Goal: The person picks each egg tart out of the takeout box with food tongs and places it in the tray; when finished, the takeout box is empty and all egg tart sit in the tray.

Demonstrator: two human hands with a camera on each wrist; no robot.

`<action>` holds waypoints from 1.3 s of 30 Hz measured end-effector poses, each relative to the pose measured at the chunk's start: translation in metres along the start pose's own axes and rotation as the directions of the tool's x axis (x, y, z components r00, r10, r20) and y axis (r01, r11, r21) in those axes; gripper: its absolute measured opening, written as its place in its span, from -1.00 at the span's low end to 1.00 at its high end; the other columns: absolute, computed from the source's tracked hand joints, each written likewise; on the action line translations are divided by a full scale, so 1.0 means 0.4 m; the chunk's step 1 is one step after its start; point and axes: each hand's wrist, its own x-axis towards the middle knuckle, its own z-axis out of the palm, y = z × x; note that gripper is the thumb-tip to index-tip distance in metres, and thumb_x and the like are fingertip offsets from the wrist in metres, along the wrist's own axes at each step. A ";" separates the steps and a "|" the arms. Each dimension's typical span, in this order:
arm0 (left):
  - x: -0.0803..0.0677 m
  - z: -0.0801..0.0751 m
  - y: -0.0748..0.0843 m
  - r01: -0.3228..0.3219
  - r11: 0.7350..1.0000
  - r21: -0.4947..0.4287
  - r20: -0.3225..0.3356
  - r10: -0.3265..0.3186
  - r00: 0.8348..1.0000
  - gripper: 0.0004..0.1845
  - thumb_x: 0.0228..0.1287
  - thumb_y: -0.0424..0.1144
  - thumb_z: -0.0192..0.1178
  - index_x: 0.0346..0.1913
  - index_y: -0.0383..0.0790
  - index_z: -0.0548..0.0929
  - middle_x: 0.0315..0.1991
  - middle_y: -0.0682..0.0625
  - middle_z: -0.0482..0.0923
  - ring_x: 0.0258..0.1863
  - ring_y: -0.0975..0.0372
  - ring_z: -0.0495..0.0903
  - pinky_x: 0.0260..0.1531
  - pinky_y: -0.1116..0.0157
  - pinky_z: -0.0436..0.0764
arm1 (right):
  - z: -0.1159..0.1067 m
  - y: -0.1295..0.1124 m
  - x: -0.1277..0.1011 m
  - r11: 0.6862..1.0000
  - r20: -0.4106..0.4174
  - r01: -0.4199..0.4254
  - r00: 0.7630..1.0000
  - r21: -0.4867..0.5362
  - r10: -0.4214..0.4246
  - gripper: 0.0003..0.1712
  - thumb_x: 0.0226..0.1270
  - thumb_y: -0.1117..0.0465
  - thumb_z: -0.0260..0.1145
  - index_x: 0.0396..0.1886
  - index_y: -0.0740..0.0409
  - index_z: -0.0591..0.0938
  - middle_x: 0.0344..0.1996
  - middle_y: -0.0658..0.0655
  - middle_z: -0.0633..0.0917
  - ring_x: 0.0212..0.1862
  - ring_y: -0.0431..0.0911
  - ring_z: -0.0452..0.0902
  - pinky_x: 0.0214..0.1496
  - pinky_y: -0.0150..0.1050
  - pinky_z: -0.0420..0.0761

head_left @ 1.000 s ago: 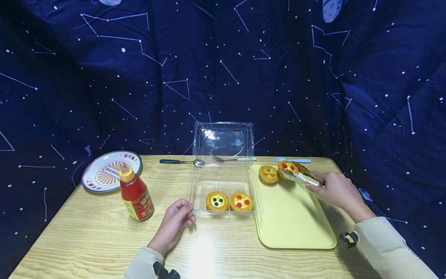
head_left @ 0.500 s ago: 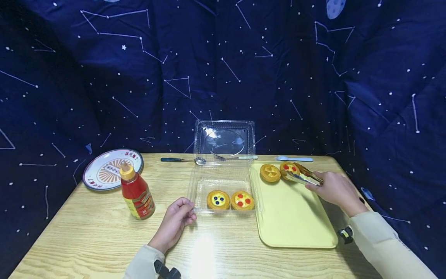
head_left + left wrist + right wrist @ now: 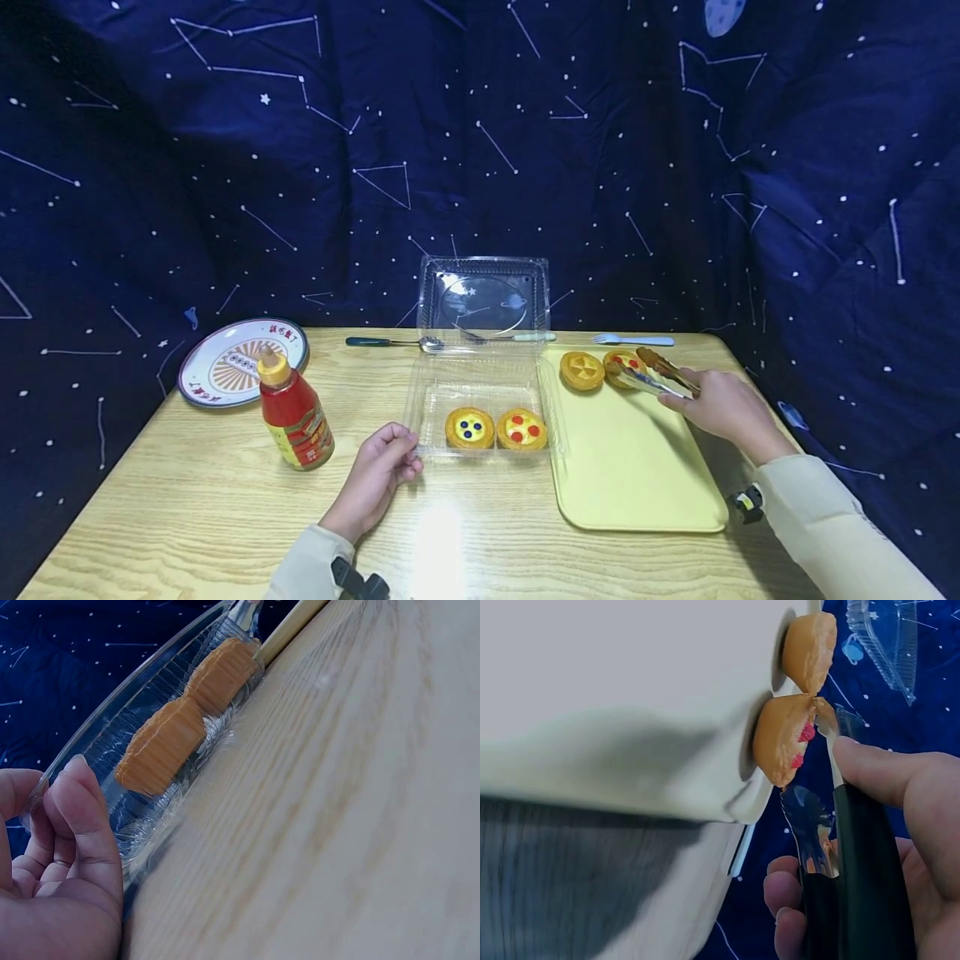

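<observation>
My left hand [image 3: 381,467] pinches the near left corner of a clear plastic clamshell container [image 3: 450,387], its lid raised at the back. Inside sit a tart with blue dots [image 3: 470,429] and a tart with red dots [image 3: 522,430]. My right hand [image 3: 723,406] grips the black handles of metal tongs [image 3: 870,862], whose tips are spread on either side of another red-dotted tart [image 3: 780,742]. That tart stands on the yellow tray [image 3: 637,483], beside a tart with a cross-patterned top [image 3: 582,371].
A red sauce bottle [image 3: 296,421] with a yellow cap stands left, before a patterned plate [image 3: 213,367]. Along the table's back edge lie a dark-handled fork [image 3: 382,342], a pale-handled utensil [image 3: 532,337] and a light blue fork [image 3: 633,340]. A starry curtain [image 3: 480,150] hangs behind.
The tongs' arms have spread apart around the red-dotted tart on the tray, which they had pressed close to earlier. My left hand keeps its hold on the container. The head view has shifted slightly.
</observation>
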 end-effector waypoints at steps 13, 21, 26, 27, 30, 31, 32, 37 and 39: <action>0.000 -0.002 0.001 0.007 1.000 0.005 -0.017 -0.007 1.000 -0.88 0.41 -0.33 0.12 -0.24 -0.29 0.41 -0.42 -0.05 0.41 -0.48 0.23 0.56 -0.51 0.45 0.53 | -0.042 -0.013 -0.026 0.999 -0.025 -0.018 1.000 0.048 0.019 -0.06 0.23 -0.39 0.27 0.29 0.29 0.49 -0.13 0.49 0.64 -0.10 0.41 0.53 -0.30 0.27 0.47; 0.001 -0.003 0.005 0.000 1.000 0.014 -0.015 0.000 1.000 -0.86 0.42 -0.31 0.13 -0.25 -0.29 0.41 -0.43 -0.04 0.40 -0.48 0.24 0.56 -0.51 0.45 0.54 | -0.055 -0.065 -0.042 0.997 -0.072 0.027 0.997 0.070 -0.022 -0.05 0.23 -0.39 0.26 0.31 0.30 0.48 0.12 0.50 0.53 0.16 0.46 0.40 -0.02 0.40 0.41; 0.001 0.000 0.002 0.002 1.000 0.009 -0.020 -0.002 1.000 -0.87 0.42 -0.31 0.13 -0.26 -0.29 0.41 -0.43 -0.05 0.41 -0.48 0.23 0.56 -0.51 0.45 0.54 | -0.051 -0.099 -0.052 0.989 -0.119 0.116 0.987 0.093 -0.105 -0.13 0.25 -0.30 0.32 0.27 0.32 0.52 0.11 0.43 0.57 0.14 0.41 0.45 0.03 0.34 0.44; 0.001 0.000 0.002 0.002 1.000 0.009 -0.021 -0.002 1.000 -0.87 0.42 -0.31 0.13 -0.26 -0.29 0.42 -0.43 -0.05 0.41 -0.48 0.23 0.56 -0.52 0.45 0.54 | -0.049 -0.108 -0.054 0.986 -0.125 0.134 0.985 0.099 -0.121 -0.14 0.25 -0.29 0.33 0.27 0.31 0.52 0.11 0.41 0.58 0.15 0.40 0.46 0.04 0.33 0.45; 0.001 0.001 0.000 0.006 1.000 0.007 -0.024 -0.006 1.000 -0.86 0.41 -0.31 0.14 -0.26 -0.29 0.42 -0.43 -0.04 0.41 -0.48 0.23 0.55 -0.51 0.45 0.53 | -0.044 -0.137 -0.059 0.976 -0.135 0.182 0.977 0.118 -0.166 -0.16 0.25 -0.25 0.35 0.29 0.29 0.51 0.08 0.38 0.62 0.13 0.36 0.49 0.05 0.30 0.47; 0.001 0.002 0.000 0.007 1.000 0.005 -0.027 -0.007 1.000 -0.86 0.41 -0.31 0.14 -0.26 -0.29 0.42 -0.43 -0.04 0.41 -0.48 0.23 0.55 -0.52 0.45 0.53 | -0.042 -0.146 -0.059 0.973 -0.138 0.198 0.974 0.119 -0.181 -0.17 0.25 -0.25 0.36 0.29 0.27 0.51 0.05 0.37 0.64 0.12 0.34 0.51 0.04 0.28 0.48; 0.001 0.001 -0.001 0.007 1.000 0.005 -0.025 -0.007 1.000 -0.86 0.41 -0.31 0.13 -0.26 -0.29 0.42 -0.43 -0.04 0.41 -0.48 0.23 0.55 -0.52 0.45 0.53 | -0.040 -0.154 -0.059 0.970 -0.142 0.212 0.971 0.118 -0.195 -0.17 0.25 -0.25 0.36 0.29 0.26 0.51 0.05 0.35 0.65 0.11 0.32 0.53 0.05 0.27 0.48; 0.000 0.001 -0.001 0.007 1.000 0.006 -0.021 -0.007 1.000 -0.86 0.42 -0.31 0.13 -0.25 -0.30 0.42 -0.43 -0.05 0.41 -0.47 0.22 0.55 -0.51 0.45 0.53 | -0.026 -0.187 -0.056 0.954 -0.153 0.275 0.955 0.120 -0.255 -0.20 0.24 -0.22 0.39 0.28 0.24 0.53 -0.09 0.23 0.72 -0.35 0.02 0.60 -0.22 0.01 0.56; 0.000 0.002 -0.001 0.008 1.000 0.005 -0.022 -0.007 1.000 -0.87 0.42 -0.32 0.12 -0.25 -0.30 0.41 -0.42 -0.05 0.41 -0.47 0.22 0.55 -0.51 0.45 0.53 | -0.021 -0.200 -0.055 0.949 -0.144 0.287 0.953 0.133 -0.268 -0.20 0.23 -0.22 0.39 0.28 0.24 0.54 -0.11 0.18 0.72 -0.52 -0.15 0.45 -0.34 -0.13 0.49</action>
